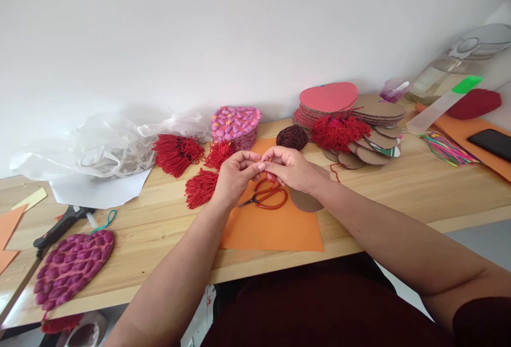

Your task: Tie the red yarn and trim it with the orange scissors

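Note:
My left hand and my right hand meet above an orange sheet, thumbs and fingertips pinched together. Between them is a thin red yarn, with a bit of red showing under the fingers. Scissors with orange handles lie on the sheet just below my hands. A brown cardboard piece is partly under my right wrist. Red yarn tassels lie left of my left hand, and a dark red yarn ball sits behind my right hand.
A plastic bag and a purple heart are on the left, near a black glue gun. Cardboard stacks, a red yarn bundle, a phone and a large clear jar stand or lie to the right.

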Action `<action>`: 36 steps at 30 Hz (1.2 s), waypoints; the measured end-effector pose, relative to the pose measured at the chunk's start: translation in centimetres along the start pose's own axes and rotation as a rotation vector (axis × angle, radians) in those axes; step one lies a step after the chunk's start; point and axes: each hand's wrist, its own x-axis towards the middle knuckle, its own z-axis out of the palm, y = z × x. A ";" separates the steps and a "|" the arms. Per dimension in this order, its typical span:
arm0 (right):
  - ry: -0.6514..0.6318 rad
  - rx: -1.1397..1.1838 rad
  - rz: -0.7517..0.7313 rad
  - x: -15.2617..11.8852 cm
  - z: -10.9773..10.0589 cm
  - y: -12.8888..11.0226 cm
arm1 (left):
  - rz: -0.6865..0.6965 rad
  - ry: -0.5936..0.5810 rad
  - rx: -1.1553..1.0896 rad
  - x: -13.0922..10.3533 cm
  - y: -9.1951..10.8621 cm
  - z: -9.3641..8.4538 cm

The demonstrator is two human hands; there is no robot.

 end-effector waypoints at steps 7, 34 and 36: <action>0.041 -0.352 -0.251 -0.7 -0.3 -0.5 | -0.074 -0.036 0.039 0.0 0.1 -0.4; 0.121 -0.258 -0.139 -0.3 -0.4 -0.7 | -0.001 0.010 0.199 -0.3 0.5 0.0; 0.061 -0.419 -0.126 -0.6 -0.4 -0.9 | 0.014 0.056 0.161 -0.2 0.5 -0.1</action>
